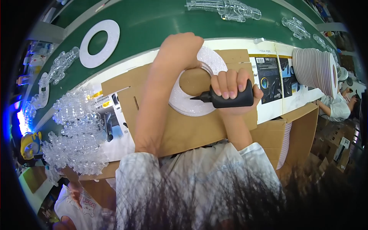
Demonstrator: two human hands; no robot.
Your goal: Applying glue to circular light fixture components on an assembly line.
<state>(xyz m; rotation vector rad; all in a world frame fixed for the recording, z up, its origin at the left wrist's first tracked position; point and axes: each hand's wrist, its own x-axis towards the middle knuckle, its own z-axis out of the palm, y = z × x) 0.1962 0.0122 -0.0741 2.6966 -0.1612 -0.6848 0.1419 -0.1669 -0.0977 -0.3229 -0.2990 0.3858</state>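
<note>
A stack of flat white sparkly rings [191, 106] lies on a brown cardboard sheet [184, 140] in front of me; the inner edge shows more than one layer. My left hand [180, 51] is closed over the far left part of the top ring, and its fingertips are mostly hidden. In my right hand [232, 86] is a black squeeze bottle [234, 97], held on its side with fingers wrapped round it. Its thin pointed nozzle aims left, over the near part of the ring's hole and rim.
Clear plastic parts [76, 126] are heaped at the left. Another white ring [99, 44] and clear pieces [226, 8] lie on the green table [153, 23]. At the right stand a roll of stacked white rings [312, 71] and an open carton [299, 134]. Other people work nearby.
</note>
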